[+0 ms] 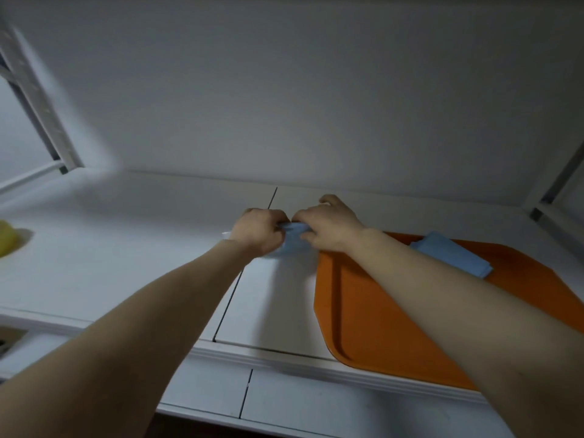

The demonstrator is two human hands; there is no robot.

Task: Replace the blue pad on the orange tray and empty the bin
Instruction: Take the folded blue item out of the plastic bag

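Both hands clench one crumpled light-blue soft pad (294,238) between them, the left hand (259,230) curled round its left end and the right hand (328,227) round its right. The pad is over the flat white countertop (126,248), just beside the far left corner of the orange plastic tray (379,311). The tray's near edge runs close to the counter's front lip. Bare counter spreads left to a blurred yellow object (6,237). There are two blue pads; the second, a folded light-blue pad (455,252), lies on the single tray's far side.
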